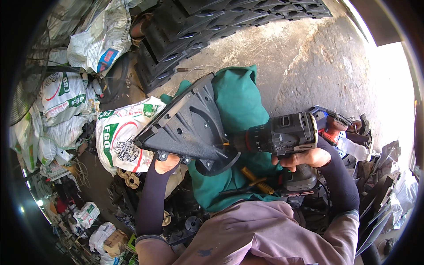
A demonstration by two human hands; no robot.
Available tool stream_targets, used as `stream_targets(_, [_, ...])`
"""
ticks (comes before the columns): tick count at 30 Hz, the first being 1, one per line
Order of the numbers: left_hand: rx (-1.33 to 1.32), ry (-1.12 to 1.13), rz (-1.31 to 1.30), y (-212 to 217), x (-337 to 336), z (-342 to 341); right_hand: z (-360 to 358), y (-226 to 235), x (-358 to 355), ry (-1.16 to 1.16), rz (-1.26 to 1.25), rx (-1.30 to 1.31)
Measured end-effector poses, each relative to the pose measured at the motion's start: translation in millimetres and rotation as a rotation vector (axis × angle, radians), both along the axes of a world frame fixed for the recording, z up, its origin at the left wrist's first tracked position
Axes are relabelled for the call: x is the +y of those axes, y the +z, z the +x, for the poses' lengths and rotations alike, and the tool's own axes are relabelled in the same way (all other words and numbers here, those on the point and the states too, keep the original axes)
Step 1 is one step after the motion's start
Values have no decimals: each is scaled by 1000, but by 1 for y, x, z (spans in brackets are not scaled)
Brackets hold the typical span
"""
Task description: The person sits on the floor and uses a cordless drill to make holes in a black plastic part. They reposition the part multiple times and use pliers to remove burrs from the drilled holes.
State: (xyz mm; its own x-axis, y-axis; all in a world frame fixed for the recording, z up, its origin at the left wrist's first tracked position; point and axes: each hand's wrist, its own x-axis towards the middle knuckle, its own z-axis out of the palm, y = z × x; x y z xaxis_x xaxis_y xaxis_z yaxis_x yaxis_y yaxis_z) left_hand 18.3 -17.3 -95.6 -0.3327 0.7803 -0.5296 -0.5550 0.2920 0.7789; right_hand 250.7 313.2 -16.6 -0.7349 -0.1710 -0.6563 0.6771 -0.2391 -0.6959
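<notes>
Here, your left forearm [149,203] reaches forward, the left hand [166,164] holding the near edge of the black plastic part [183,128] above your green-covered legs [240,104]. Your right arm [342,187] bends inward, the right hand [310,157] gripping the drill [282,132], its bit [226,144] pointing left at the part.

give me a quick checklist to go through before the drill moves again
1. Right hand around the grip of the drill: ok.
2. Left hand on the black plastic part: ok, at its near-left edge, apart from the bit.
3. Bit lined up and seated: cannot tell; its tip is at the part, but contact is unclear.
4. Loose tools off the lap: not ok; a yellow-handled tool lies on the green cloth there.
5. Finger on the trigger: cannot tell, hidden by the drill.
</notes>
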Motion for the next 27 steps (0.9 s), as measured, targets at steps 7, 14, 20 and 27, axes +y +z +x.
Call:
stream_targets(7, [27,-97,-8,-4,27,-23,-4,4,0,23,53,17])
stream_targets(14, [46,-195,-45,-3,40,-35,-6,7,1,87,151,14])
stream_targets(20, [68,-287,-47,0,47,-38,-5,9,1,71,141,34])
stream_targets(27, [122,-347,-25,-6,56,-23,2,3,-2,-29,84,76])
